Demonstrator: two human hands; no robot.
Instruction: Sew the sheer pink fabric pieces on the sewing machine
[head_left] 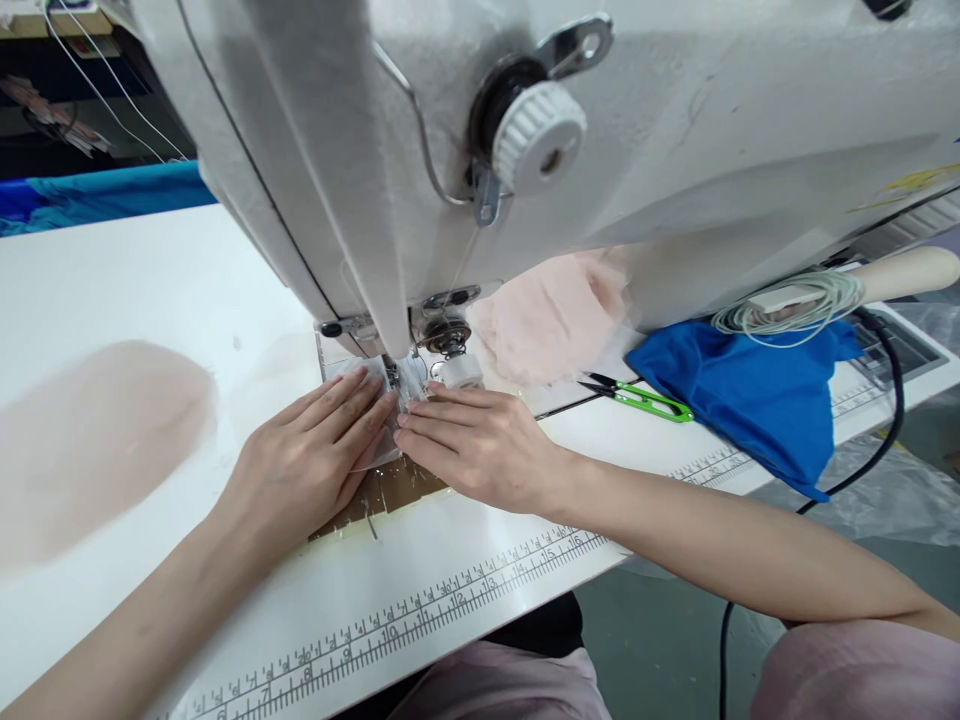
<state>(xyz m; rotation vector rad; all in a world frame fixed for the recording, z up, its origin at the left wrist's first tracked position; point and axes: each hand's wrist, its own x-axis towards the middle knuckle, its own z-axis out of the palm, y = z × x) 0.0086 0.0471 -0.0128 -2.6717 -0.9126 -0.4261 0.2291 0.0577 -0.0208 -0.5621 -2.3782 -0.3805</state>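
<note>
My left hand (307, 450) lies flat with its fingers stretched over a piece of sheer whitish fabric (375, 452), left of the sewing machine's presser foot (391, 372). From the right, my right hand (484, 440) has its fingers closed at the gathered edge of the same fabric, close by the needle area. Its thumb is hidden. The fabric runs under the foot, and my fingers cover part of it. Above both hands stands the grey-white sewing machine head (300, 180), with a white ribbed knob (540, 137) on its front.
Sheer pink fabric (551, 315) lies behind the needle area; another pink piece (112, 440) is at left. Green thread snips (645, 398) rest beside blue cloth (750, 390) and a coil of pale cord (802, 300). A printed ruler (420, 620) runs along the white table's front edge.
</note>
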